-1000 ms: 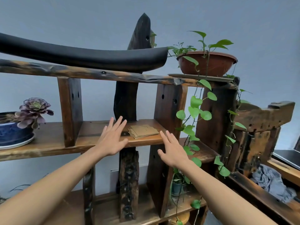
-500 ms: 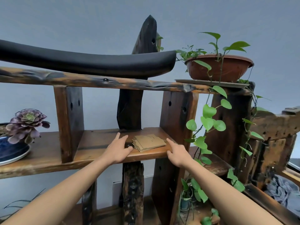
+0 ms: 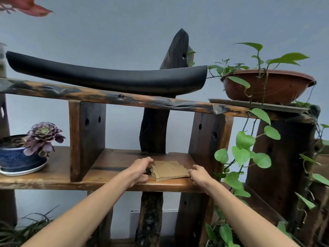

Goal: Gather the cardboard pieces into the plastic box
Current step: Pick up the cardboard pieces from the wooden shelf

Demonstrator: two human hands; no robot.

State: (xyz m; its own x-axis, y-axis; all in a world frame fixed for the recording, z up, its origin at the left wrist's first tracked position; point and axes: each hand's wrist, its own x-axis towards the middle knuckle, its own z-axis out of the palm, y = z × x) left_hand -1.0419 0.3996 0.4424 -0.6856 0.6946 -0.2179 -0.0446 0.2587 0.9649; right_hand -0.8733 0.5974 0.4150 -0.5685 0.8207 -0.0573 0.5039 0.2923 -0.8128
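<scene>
The left hand (image 3: 138, 169) rests on the middle board of the wooden shelf (image 3: 114, 182), its fingers curled against the left edge of the stack of cardboard pieces (image 3: 170, 170); the thumb lies low on the near side. The right hand (image 3: 199, 175) meets the stack at its near right corner, fingers bent and touching the edge. Whether either hand has actually closed on the cardboard, I cannot tell: both press at the sides, and the fingertips are hidden from this angle.

The cardboard pieces lie flat in a slightly fanned pile, in the compartment between two dark uprights, near the front edge of the board and just in front of a blackened central post (image 3: 154, 132).

To the left, in the next compartment, a purple succulent (image 3: 43, 135) grows in a blue pot (image 3: 16, 158) set on a white saucer. On the upper board lies a long black curved piece (image 3: 106, 78), and to its right a brown plant bowl (image 3: 267, 88) stands on a flat tray, with a green vine (image 3: 243, 147) trailing down the right side of the shelf.
</scene>
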